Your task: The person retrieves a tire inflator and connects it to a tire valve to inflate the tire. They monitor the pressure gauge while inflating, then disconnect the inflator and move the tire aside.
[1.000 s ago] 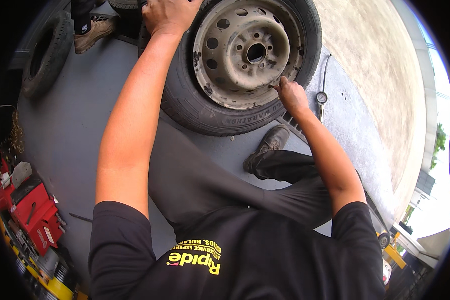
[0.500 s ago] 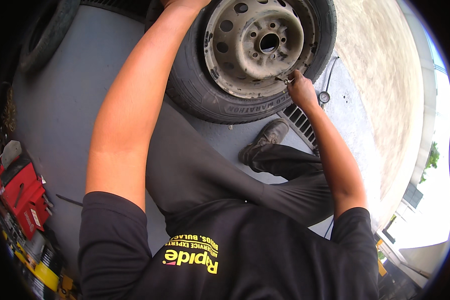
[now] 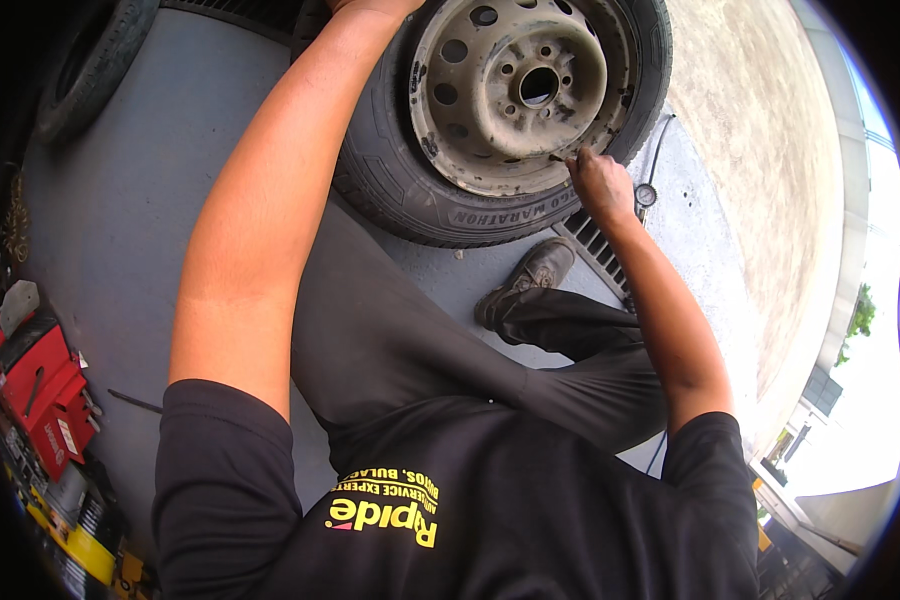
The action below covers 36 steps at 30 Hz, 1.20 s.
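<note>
A tyre on a dusty steel wheel rim lies in front of me at the top of the view. My right hand is at the rim's lower right edge with its fingers pinched together. Beside the fingertips is a small dark valve stem; whatever the fingers grip is hidden. At the top edge, my left hand is by the tyre's upper left side, its fingers cut off by the frame. A round pressure gauge with a dark hose lies just right of my right wrist.
Another tyre stands at the far left. A red tool case and several tools lie along the left edge, with a thin dark rod on the floor nearby. A floor grate runs under the tyre beside my shoe.
My right hand has turned and shifted slightly left at the rim, covering a small metallic piece that showed at its fingertips before. My left arm has hardly moved.
</note>
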Tool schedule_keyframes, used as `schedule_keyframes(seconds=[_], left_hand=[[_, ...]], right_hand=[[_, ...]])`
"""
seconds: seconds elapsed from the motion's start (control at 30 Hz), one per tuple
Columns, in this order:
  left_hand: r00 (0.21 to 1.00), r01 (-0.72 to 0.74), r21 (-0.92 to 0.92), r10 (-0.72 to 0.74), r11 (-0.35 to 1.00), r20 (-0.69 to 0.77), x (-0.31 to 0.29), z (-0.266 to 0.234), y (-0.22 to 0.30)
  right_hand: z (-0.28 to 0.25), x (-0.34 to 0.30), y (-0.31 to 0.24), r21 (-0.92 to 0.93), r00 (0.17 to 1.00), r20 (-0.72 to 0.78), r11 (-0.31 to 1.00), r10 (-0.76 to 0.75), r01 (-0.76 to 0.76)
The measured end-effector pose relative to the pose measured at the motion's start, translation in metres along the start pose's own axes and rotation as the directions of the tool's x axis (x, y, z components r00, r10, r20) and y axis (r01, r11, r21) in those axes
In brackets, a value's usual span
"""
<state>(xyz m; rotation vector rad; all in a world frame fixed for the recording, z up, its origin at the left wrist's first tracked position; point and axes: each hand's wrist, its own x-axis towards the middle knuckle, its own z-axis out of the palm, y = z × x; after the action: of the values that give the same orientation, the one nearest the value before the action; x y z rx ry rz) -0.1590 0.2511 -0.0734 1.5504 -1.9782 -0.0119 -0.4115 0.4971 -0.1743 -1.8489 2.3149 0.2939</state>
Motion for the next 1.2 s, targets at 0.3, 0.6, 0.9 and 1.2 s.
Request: schedule_keyframes(seconds=[0.3,0.6,0.9,1.2], left_hand=[[1.000,0.005,0.002,-0.005,1.000,-0.005,-0.001,-0.002,0.001],[1.000,0.012,-0.008,-0.012,1.000,0.004,0.000,-0.002,0.001],[0.998,-0.014,0.014,0.015,1.000,-0.054,-0.002,0.002,0.000],[0.998,-0.026,0.025,0.027,0.999,-0.048,-0.001,0.002,0.000]], right_hand=[[0.004,0.003,0.001,-0.020,0.999,0.007,0.999,0.044,-0.044],[0.004,0.007,-0.002,-0.018,0.988,0.050,0.989,0.147,-0.146],[0.012,0.004,-0.003,0.092,0.984,-0.015,0.980,0.180,-0.177],[0.010,0.007,-0.006,0.034,0.981,-0.071,0.983,0.181,-0.179]])
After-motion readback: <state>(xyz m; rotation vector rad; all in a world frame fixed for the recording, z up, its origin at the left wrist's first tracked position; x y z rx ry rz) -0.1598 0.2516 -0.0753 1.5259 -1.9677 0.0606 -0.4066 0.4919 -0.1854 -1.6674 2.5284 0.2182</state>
